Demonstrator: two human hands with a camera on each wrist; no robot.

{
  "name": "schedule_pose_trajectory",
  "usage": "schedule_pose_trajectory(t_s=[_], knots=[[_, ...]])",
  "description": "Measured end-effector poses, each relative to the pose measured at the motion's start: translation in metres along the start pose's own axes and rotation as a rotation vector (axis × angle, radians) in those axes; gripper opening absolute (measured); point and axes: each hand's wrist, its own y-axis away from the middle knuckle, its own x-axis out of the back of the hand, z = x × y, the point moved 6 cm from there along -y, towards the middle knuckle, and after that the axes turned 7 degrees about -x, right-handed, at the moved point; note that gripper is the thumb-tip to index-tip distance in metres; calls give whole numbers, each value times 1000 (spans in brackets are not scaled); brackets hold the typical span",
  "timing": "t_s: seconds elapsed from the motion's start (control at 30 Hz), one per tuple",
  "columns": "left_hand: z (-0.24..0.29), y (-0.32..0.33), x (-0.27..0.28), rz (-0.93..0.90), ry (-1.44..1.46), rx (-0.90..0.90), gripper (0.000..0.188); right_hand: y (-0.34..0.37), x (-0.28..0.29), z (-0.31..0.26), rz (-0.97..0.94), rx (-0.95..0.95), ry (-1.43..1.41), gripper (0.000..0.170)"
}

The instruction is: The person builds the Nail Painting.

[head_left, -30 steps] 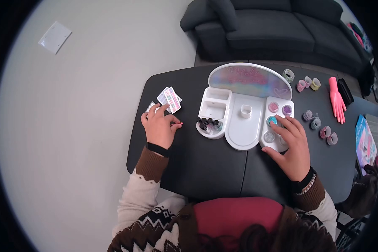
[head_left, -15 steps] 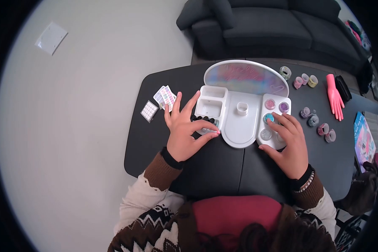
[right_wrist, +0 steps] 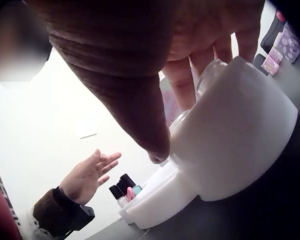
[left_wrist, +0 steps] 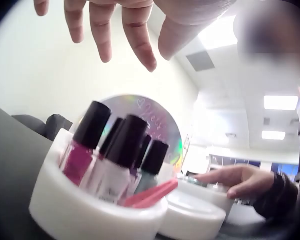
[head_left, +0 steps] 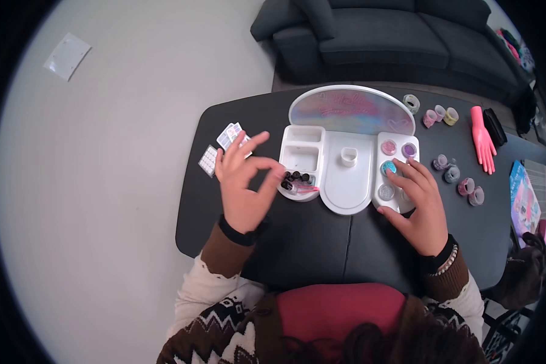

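A dark sofa (head_left: 382, 39) stands well beyond the right hand (head_left: 423, 212). A dark bag (head_left: 515, 280) sits off to its right, colourful cloths (head_left: 523, 56) far beyond. A white panel (head_left: 67, 56) shows well left of the left hand (head_left: 242, 188).

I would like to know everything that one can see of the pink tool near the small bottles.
The pink tool is slim and straight, plastic by its look, possibly with two narrow arms like tweezers. It lies at a slant in the white compartment, in front of the black-capped bottles, one end sticking out past the rim. Its other end is hidden behind the wall. The left hand is nearby, but neither hand touches it.
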Motion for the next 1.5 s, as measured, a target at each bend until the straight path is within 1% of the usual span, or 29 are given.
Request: schedule_pose_trajectory(t_s=[0.07,0.13,0.17,0.2,0.27,0.33,0.37,0.47,0.53,0.63,0.7,0.73,0.77,0.8,0.87,0.9,0.93,1.0,1.07,1.13,1.17,1.2,1.23,1.3,1.33,1.4,1.43,1.47,1.5], knots=[[-25,0,2,159,376,183,5,0,1,4,2,-1,-57,67],[-48,-2,-8,192,644,365,13,0,1,7,16,-9,-78,70],[-55,-5,-14,209,747,383,22,-2,5,7,57,-26,-47,72],[-68,-5,-22,201,808,450,31,-2,9,7,100,-40,-16,73],[-79,-7,-40,117,853,477,48,0,12,13,170,-74,76,83],[-87,-5,-58,2,871,499,57,-2,10,23,139,-170,-75,86],[-87,-4,-65,-46,887,491,59,-3,9,25,137,-161,-68,85],[-85,4,-88,-65,1057,386,63,-1,3,23,152,-127,-82,83],[-87,7,-93,-62,1085,348,64,-2,3,23,144,-131,-54,82],[-95,10,-92,-15,1097,353,63,-5,-1,24,77,-111,-193,79],[-92,9,-85,5,1112,362,62,-9,2,24,66,-81,-217,77],[-92,10,-76,70,1020,356,58,-11,3,22,56,-43,-249,76],[-88,8,-63,132,926,357,55,-14,10,20,79,-41,-200,70],[-78,5,-51,139,929,359,55,-20,18,22,76,-37,-195,70],[-45,0,-12,294,781,265,49,-33,42,27,166,38,30,62],[-26,-4,2,344,783,207,47,-44,54,28,195,59,58,52],[-18,-1,5,347,782,208,47,-62,60,35,153,51,72,45],[14,2,3,170,1134,1,52,-100,65,52,112,33,234,36],[61,-3,-10,-143,1309,24,58,-133,58,67,85,-4,386,27],[96,1,-39,-452,1508,93,58,-153,42,80,72,-94,603,20],[107,5,-57,-555,1577,137,55,-164,31,89,69,-90,714,19],[115,12,-78,-659,1640,182,53,-172,24,90,79,-79,717,19],[119,14,-93,-648,1635,173,53,-178,16,92,62,-95,804,20],[128,29,-129,-816,1596,265,49,-182,4,95,44,-124,934,19],[128,31,-140,-815,1592,261,49,-180,4,97,49,-122,933,19],[120,28,-154,-751,1499,312,48,-172,14,86,111,-65,806,18],[117,27,-158,-754,1498,306,48,-164,23,81,192,-31,712,12],[111,25,-160,-705,1522,347,45,-154,31,73,194,-34,714,12],[106,24,-161,-654,1546,390,43,-143,41,61,216,21,595,9]])
